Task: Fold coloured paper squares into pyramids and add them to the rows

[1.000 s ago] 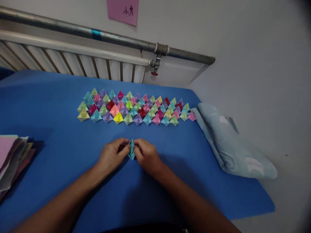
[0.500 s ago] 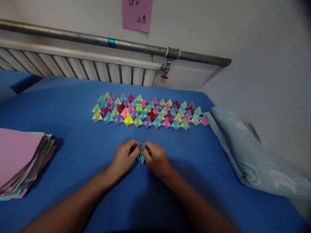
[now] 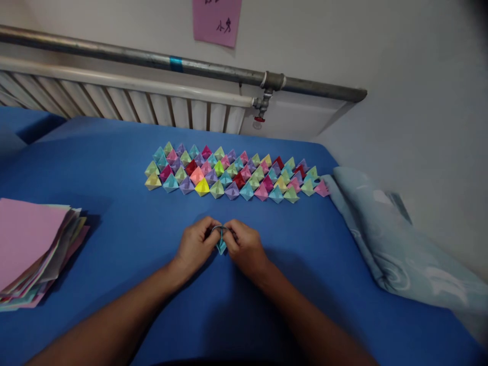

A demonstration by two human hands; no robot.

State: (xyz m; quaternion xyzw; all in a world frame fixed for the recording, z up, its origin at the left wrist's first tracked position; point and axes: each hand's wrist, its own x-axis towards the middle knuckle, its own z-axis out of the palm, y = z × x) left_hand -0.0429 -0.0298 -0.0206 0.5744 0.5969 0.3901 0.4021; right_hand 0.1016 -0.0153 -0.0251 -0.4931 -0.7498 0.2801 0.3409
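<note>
Between my two hands is a small teal origami piece [image 3: 221,247], its pointed end toward me and its upper edges curved open. My left hand [image 3: 196,241] pinches its left side between thumb and fingers. From the right, my right hand [image 3: 244,246] grips the other side the same way. The fingers cover much of the paper. Beyond the hands, several rows of folded paper boats [image 3: 217,189] in many colours stand close together on the blue surface [image 3: 125,234].
A stack of coloured paper sheets [image 3: 30,239] lies at the left. A folded grey-green blanket [image 3: 381,234] rests at the right. Behind the surface are a white radiator [image 3: 145,109], a metal pipe [image 3: 213,72] with a red-handled valve [image 3: 259,119], and a pink note [image 3: 217,25] on the wall.
The teal piece's upper edges have spread into a wider curve, and less of its lower part shows. Both hands keep their hold in nearly the same place. The view has shifted slightly.
</note>
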